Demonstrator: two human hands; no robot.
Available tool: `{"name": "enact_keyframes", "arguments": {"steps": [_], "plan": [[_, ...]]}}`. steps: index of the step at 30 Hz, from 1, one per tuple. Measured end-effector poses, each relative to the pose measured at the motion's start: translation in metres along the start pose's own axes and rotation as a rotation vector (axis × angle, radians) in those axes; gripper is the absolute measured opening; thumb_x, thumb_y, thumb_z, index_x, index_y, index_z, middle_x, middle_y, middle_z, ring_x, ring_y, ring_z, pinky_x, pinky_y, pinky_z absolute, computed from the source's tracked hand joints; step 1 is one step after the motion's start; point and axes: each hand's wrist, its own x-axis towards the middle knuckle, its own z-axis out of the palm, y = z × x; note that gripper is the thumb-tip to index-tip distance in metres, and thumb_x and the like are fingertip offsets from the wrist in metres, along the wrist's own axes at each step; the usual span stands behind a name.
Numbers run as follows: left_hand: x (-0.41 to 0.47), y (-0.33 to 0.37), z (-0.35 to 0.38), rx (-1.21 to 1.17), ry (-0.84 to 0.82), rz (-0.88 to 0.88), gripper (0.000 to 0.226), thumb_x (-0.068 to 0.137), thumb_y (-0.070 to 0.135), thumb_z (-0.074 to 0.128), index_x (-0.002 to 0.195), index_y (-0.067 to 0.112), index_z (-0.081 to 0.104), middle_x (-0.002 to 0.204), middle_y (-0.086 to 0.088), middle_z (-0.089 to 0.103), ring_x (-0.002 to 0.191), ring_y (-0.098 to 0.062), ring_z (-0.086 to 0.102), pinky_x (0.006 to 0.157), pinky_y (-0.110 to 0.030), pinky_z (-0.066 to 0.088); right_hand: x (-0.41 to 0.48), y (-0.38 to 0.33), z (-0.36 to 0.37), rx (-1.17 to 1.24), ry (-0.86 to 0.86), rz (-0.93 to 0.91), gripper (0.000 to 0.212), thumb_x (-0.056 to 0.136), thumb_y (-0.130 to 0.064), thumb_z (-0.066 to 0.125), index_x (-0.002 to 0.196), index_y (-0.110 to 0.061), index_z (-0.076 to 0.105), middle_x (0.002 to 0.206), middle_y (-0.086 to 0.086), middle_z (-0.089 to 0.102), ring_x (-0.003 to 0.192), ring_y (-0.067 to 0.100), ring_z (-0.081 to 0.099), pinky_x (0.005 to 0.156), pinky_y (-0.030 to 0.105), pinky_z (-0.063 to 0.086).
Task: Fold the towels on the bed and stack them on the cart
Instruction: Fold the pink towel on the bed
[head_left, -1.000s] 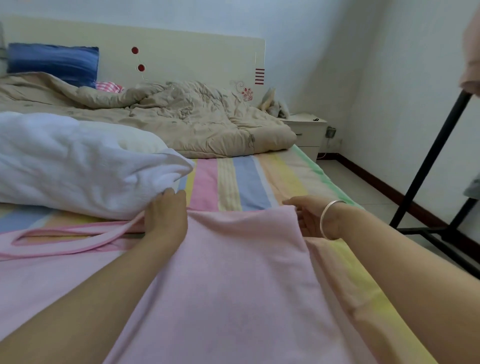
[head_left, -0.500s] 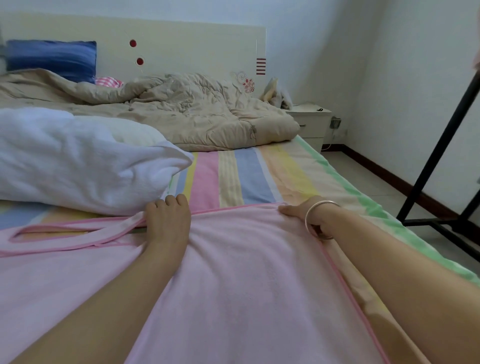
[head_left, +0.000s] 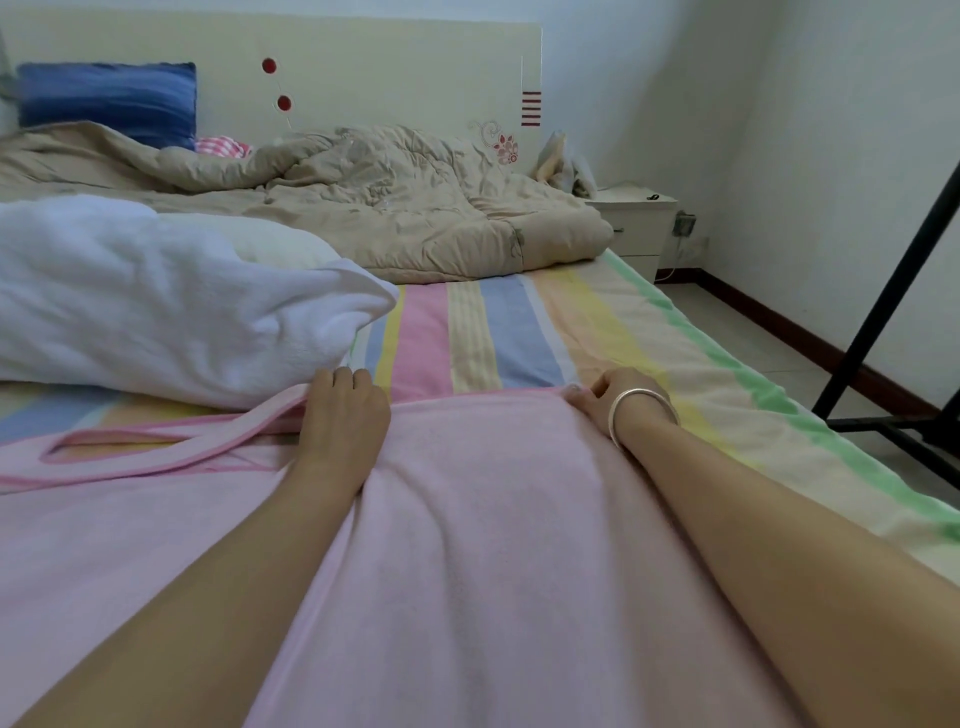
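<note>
A pale pink terry towel with a darker pink hem (head_left: 493, 545) lies spread over the near part of the bed, on the pastel-striped sheet (head_left: 519, 332). At the towel's far edge the left hand (head_left: 343, 421) has its fingers curled over the hem. The right hand (head_left: 605, 397), with a silver bangle (head_left: 641, 410) on the wrist, pinches the far right corner. Both sets of fingers are closed on the cloth.

The towel looks light, limp and slightly clingy. It will likely sag and wrinkle unless it is lifted by two corners held taut, so the firmer hemmed corners seem the best hold.

Just beyond the left hand sits a bulky white fluffy towel (head_left: 156, 301), probably heavier. Farther off lies a crumpled beige quilt (head_left: 389, 208). A black metal frame (head_left: 893, 291) stands off the bed's right edge; I cannot tell whether it is the cart.
</note>
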Motion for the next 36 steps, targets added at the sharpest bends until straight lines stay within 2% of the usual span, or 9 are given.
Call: {"name": "enact_keyframes", "arguments": {"steps": [5, 8, 11, 15, 19, 23, 28, 31, 36], "plan": [[-0.008, -0.008, 0.002, -0.111, 0.195, 0.094, 0.022, 0.076, 0.004, 0.042, 0.066, 0.012, 0.06, 0.065, -0.006, 0.053, 0.071, -0.027, 0.054, 0.078, -0.039, 0.041, -0.024, -0.008, -0.025, -0.041, -0.132, 0.067, 0.054, 0.089, -0.062, 0.047, 0.103, -0.012, 0.059, 0.098, 0.006, 0.059, 0.092, 0.029, 0.058, 0.071, 0.03, 0.04], [-0.024, -0.01, -0.011, -0.252, 0.319, 0.069, 0.025, 0.073, -0.001, 0.04, 0.075, 0.004, 0.064, 0.078, -0.014, 0.062, 0.081, -0.034, 0.06, 0.094, -0.051, 0.037, -0.055, -0.001, -0.052, 0.057, -0.264, 0.118, 0.052, 0.089, -0.06, 0.05, 0.071, -0.011, 0.05, 0.07, 0.004, 0.053, 0.058, 0.022, 0.052, 0.054, 0.024, 0.039], [-0.052, 0.002, -0.049, -0.473, 0.233, 0.002, 0.036, 0.057, -0.009, 0.057, 0.087, 0.007, 0.07, 0.086, -0.013, 0.068, 0.078, -0.034, 0.064, 0.092, -0.049, 0.038, -0.085, 0.021, -0.067, 0.164, -0.369, 0.131, 0.046, 0.091, -0.05, 0.057, 0.07, -0.009, 0.05, 0.065, 0.005, 0.05, 0.048, 0.019, 0.043, 0.047, 0.022, 0.037], [-0.093, 0.036, -0.127, -0.877, 0.165, 0.021, 0.042, 0.067, 0.007, 0.048, 0.102, 0.01, 0.071, 0.089, -0.01, 0.071, 0.074, -0.034, 0.066, 0.077, -0.041, 0.05, -0.136, 0.04, -0.081, 0.243, -0.407, 0.139, 0.041, 0.086, -0.048, 0.065, 0.08, -0.009, 0.053, 0.071, 0.006, 0.05, 0.058, 0.021, 0.047, 0.054, 0.025, 0.042], [-0.151, 0.079, -0.19, -1.18, -0.055, 0.171, 0.061, 0.086, 0.048, 0.031, 0.133, 0.02, 0.056, 0.13, -0.002, 0.061, 0.118, -0.023, 0.057, 0.108, -0.041, 0.037, -0.186, 0.056, -0.085, 0.108, -0.421, 0.106, 0.043, 0.087, -0.048, 0.064, 0.101, -0.008, 0.06, 0.075, 0.004, 0.055, 0.056, 0.019, 0.053, 0.048, 0.022, 0.046], [-0.196, 0.095, -0.211, -0.957, -0.232, 0.298, 0.087, 0.077, 0.058, -0.01, 0.153, 0.031, 0.021, 0.162, 0.007, 0.016, 0.149, -0.009, 0.011, 0.121, -0.032, 0.001, -0.228, 0.078, -0.085, -0.027, -0.34, 0.037, 0.038, 0.088, -0.046, 0.06, 0.103, -0.011, 0.065, 0.094, 0.008, 0.066, 0.078, 0.026, 0.061, 0.073, 0.029, 0.05], [-0.215, 0.083, -0.211, -0.78, -0.286, 0.244, 0.094, 0.071, 0.058, -0.019, 0.156, 0.029, 0.009, 0.164, 0.002, 0.005, 0.15, -0.013, 0.003, 0.122, -0.038, 0.001, -0.277, 0.102, -0.084, -0.097, -0.257, 0.093, 0.04, 0.084, -0.054, 0.058, 0.096, -0.016, 0.062, 0.102, 0.007, 0.067, 0.09, 0.027, 0.062, 0.075, 0.029, 0.046], [-0.231, 0.073, -0.212, -0.76, -0.328, 0.2, 0.095, 0.07, 0.06, -0.021, 0.156, 0.029, 0.004, 0.164, 0.002, -0.001, 0.15, -0.012, -0.002, 0.122, -0.039, -0.002, -0.308, 0.111, -0.077, 0.047, -0.305, 0.119, 0.052, 0.09, -0.05, 0.054, 0.12, -0.008, 0.056, 0.121, 0.011, 0.062, 0.103, 0.028, 0.06, 0.08, 0.029, 0.043], [-0.265, 0.05, -0.214, -0.771, -0.347, 0.191, 0.113, 0.06, 0.074, -0.038, 0.156, 0.028, 0.001, 0.163, 0.004, -0.007, 0.149, -0.01, -0.008, 0.122, -0.037, -0.004, -0.345, 0.119, -0.072, -0.072, -0.022, 0.166, 0.036, 0.097, -0.035, 0.046, 0.125, -0.015, 0.036, 0.118, 0.009, 0.062, 0.108, 0.031, 0.059, 0.084, 0.035, 0.043]]}}
